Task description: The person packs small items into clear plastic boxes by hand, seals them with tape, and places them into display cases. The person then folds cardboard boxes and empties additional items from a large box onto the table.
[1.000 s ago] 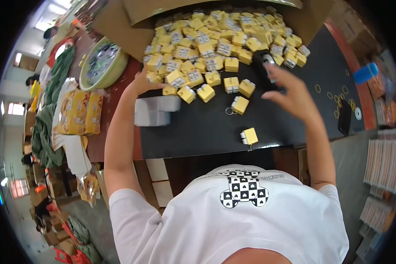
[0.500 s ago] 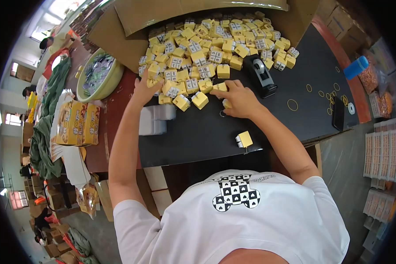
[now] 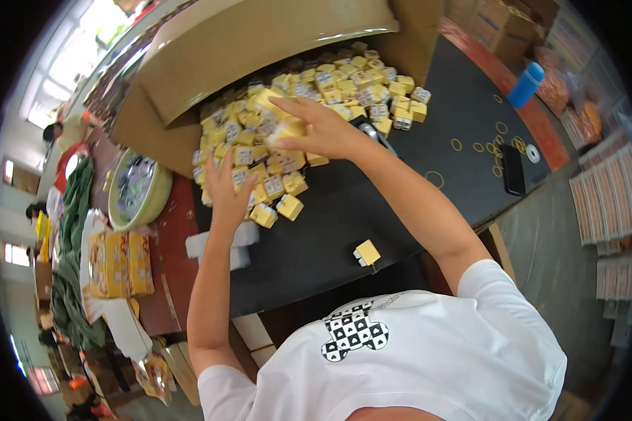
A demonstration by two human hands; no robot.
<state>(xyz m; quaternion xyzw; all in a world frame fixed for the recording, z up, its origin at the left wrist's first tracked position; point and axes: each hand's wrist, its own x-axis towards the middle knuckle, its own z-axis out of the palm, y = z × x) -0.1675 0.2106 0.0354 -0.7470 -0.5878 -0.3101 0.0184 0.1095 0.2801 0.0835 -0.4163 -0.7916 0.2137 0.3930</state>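
Many small yellow-and-white blocks (image 3: 244, 156) lie heaped on the black table, in front of an open cardboard box. My left hand (image 3: 228, 189) rests at the pile's left front, its fingers spread over the blocks. Over the middle of the pile is my right hand (image 3: 319, 130), thumb and fingers apart, with blurred yellow blocks (image 3: 286, 130) at its fingertips; whether it grips them is unclear. A single yellow block (image 3: 366, 252) with a small metal piece sits near the table's front edge. Beside my left wrist are translucent white boxes (image 3: 242, 245).
A black tape dispenser (image 3: 373, 133) is partly behind my right forearm. Yellow rings, a phone (image 3: 513, 170) and a blue bottle (image 3: 527, 85) are at the right. A pale green basin (image 3: 163, 195) and yellow printed boxes (image 3: 121, 264) stand left. People are in the left background.
My right hand has moved from the front blocks to over the pile, and the loose blocks near it have left the front area. My left hand stays at the pile's left side. The view has turned.
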